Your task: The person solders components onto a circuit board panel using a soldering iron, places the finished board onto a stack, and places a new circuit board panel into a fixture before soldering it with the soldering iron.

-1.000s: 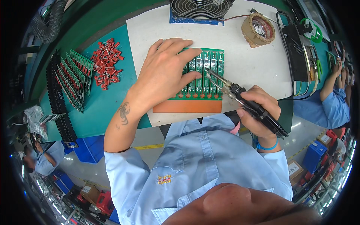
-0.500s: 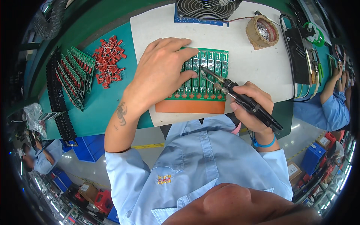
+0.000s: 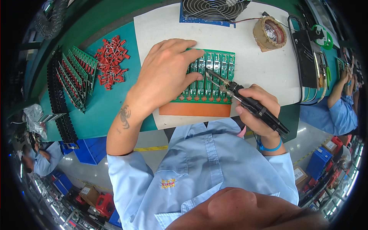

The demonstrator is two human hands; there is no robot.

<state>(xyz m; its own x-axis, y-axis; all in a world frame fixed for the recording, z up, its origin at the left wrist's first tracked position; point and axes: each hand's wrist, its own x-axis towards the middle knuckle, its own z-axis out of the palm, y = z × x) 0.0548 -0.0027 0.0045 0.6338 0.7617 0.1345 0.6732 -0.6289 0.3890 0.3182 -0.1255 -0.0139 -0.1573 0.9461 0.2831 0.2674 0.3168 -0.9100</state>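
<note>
A green circuit board panel (image 3: 214,90), divided into several narrow strips, lies on an orange-brown board (image 3: 194,110). My left hand (image 3: 167,73) holds the panel's left part, fingers along the far edge and thumb on its face, hiding that side. In my right hand (image 3: 257,107) is a black soldering iron (image 3: 256,106) with a thin metal tube along its front. Its tip touches or hovers just over the strips near the panel's middle, close to my left index finger and thumb; contact is too fine to tell.
Left of the white sheet (image 3: 245,40) lie a heap of red leaded components (image 3: 111,61) and several upright green boards (image 3: 78,76) beside a black slotted rack (image 3: 63,111). A fan (image 3: 212,8) stands at the far edge. At far right are a solder cup (image 3: 270,33) and black station (image 3: 306,50).
Almost nothing differs: both hands keep their places and the iron's tip stays at nearly the same spot. The view has shifted very slightly.
</note>
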